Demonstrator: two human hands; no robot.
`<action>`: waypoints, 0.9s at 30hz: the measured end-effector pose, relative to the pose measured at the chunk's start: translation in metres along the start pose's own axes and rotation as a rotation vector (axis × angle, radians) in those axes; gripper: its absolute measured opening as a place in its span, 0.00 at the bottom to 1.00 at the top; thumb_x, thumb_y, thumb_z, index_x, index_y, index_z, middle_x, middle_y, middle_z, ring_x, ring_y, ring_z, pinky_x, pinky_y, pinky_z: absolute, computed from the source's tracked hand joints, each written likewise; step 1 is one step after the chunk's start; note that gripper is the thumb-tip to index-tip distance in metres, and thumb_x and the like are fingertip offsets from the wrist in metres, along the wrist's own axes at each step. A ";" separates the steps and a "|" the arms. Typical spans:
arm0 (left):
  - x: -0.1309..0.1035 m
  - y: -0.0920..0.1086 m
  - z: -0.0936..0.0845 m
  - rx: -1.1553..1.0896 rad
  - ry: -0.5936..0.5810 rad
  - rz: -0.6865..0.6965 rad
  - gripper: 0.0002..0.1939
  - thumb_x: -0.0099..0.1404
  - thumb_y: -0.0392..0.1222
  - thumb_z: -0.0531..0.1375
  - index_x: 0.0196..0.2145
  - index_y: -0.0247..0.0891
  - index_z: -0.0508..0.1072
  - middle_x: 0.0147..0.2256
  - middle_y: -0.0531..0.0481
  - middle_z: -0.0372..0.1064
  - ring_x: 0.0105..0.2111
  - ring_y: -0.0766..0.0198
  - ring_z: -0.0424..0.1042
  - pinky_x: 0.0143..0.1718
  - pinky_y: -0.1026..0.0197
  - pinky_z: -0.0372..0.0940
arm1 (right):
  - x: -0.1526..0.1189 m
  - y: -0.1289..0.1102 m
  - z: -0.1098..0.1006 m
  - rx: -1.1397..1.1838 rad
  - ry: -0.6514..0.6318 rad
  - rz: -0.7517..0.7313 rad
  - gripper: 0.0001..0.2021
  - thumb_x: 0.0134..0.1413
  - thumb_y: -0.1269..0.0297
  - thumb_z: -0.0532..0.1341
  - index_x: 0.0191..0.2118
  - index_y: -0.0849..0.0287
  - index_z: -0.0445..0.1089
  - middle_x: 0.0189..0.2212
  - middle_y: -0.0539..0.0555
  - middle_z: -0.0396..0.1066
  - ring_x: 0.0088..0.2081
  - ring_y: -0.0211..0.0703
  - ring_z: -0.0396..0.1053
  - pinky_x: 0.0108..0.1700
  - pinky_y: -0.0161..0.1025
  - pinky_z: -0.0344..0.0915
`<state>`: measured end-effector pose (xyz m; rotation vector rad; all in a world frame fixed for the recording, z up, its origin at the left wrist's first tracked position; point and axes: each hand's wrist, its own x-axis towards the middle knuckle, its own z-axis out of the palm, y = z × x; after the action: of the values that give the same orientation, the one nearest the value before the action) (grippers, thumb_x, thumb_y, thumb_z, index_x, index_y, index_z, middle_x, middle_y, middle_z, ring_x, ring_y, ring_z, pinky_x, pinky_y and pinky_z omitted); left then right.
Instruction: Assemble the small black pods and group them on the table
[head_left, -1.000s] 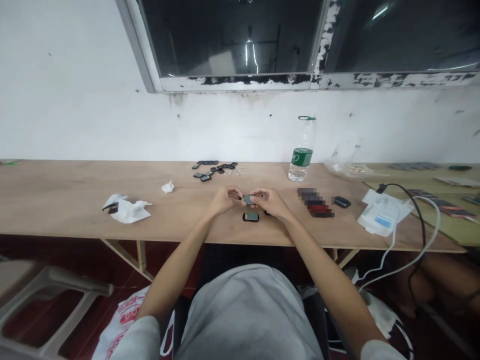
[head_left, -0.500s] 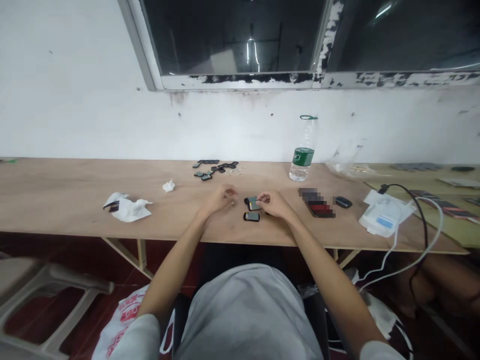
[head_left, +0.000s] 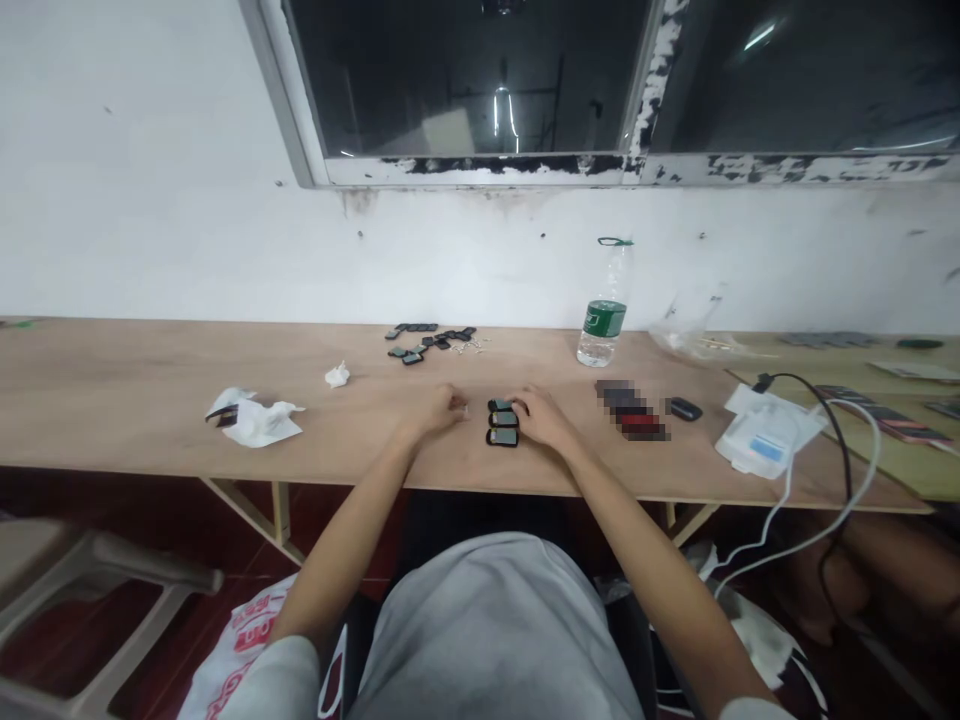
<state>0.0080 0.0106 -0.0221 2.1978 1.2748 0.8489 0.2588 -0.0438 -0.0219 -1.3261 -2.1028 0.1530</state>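
Three small flat black pieces with grey panels lie in a short column before me: the far piece [head_left: 498, 405], the middle piece [head_left: 504, 420] and the near piece [head_left: 502, 438]. My right hand [head_left: 541, 418] is at their right side, its fingers curled against the right ends of the far and middle ones. To the left of the column, my left hand [head_left: 439, 409] hovers low over the table with its fingertips pinched together. Something tiny and pale shows at those fingertips, too small to name.
Farther back lie a cluster of similar black pieces [head_left: 413, 357] and several tiny white bits [head_left: 469, 347]. Crumpled tissue [head_left: 264, 422] is at left. To the right are a water bottle [head_left: 602, 333], a pixelated phone-like object [head_left: 631, 410], a black oval object [head_left: 684, 408] and a white box with cables [head_left: 765, 440].
The piece in my right hand has come down into line with the others, so three now show stacked in a column. My left hand has shifted slightly left and down.
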 end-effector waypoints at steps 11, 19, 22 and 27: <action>0.000 -0.005 0.003 0.128 -0.021 -0.054 0.12 0.55 0.42 0.68 0.38 0.36 0.78 0.39 0.41 0.77 0.39 0.50 0.75 0.41 0.54 0.68 | -0.002 0.005 -0.001 -0.051 -0.045 0.056 0.13 0.60 0.76 0.55 0.41 0.58 0.76 0.44 0.59 0.79 0.48 0.52 0.72 0.54 0.46 0.61; 0.000 -0.005 0.005 0.116 -0.024 -0.020 0.10 0.56 0.41 0.66 0.37 0.37 0.77 0.38 0.43 0.77 0.38 0.51 0.75 0.41 0.54 0.69 | -0.001 0.010 0.001 0.060 0.029 0.019 0.14 0.50 0.78 0.61 0.43 0.58 0.73 0.46 0.59 0.76 0.48 0.50 0.72 0.53 0.44 0.64; 0.000 0.001 0.005 0.087 -0.041 0.025 0.07 0.58 0.40 0.64 0.36 0.38 0.77 0.38 0.43 0.76 0.39 0.52 0.75 0.42 0.54 0.69 | 0.000 0.010 0.000 0.149 0.038 0.008 0.16 0.47 0.80 0.60 0.41 0.58 0.73 0.42 0.56 0.77 0.44 0.47 0.73 0.51 0.41 0.66; -0.005 0.030 0.003 0.024 -0.042 0.231 0.10 0.65 0.43 0.61 0.43 0.38 0.77 0.42 0.44 0.75 0.42 0.55 0.73 0.47 0.55 0.68 | 0.002 0.002 -0.005 0.335 0.112 0.088 0.11 0.51 0.72 0.63 0.42 0.58 0.76 0.41 0.55 0.79 0.38 0.45 0.75 0.44 0.40 0.69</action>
<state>0.0261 -0.0081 -0.0056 2.4021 1.0297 0.8707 0.2624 -0.0427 -0.0183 -1.1952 -1.8301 0.4379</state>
